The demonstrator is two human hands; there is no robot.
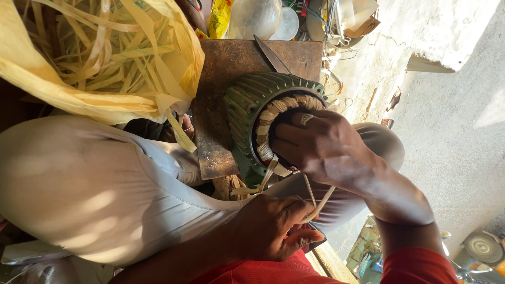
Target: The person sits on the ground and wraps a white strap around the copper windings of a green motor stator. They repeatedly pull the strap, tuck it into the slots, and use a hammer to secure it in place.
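Note:
A green ribbed motor stator (247, 100) lies on a brown wooden board (221, 79) between my knees, and pale bound windings (286, 104) ring its bore. My right hand (326, 150) reaches into the bore, fingers pressed on the windings at the near side. My left hand (273, 229) is closed below it, pinching thin pale strips (315, 202) that run up toward the stator. One flat strip (265, 179) hangs from the winding edge.
A yellow plastic bag (31, 73) full of pale strips (105, 47) sits at the upper left. A metal blade (271, 52) rests on the board's far side. Clutter and a clear container (255, 16) stand behind. My white trouser legs (94, 184) flank the stator, with concrete floor (452, 131) on the right.

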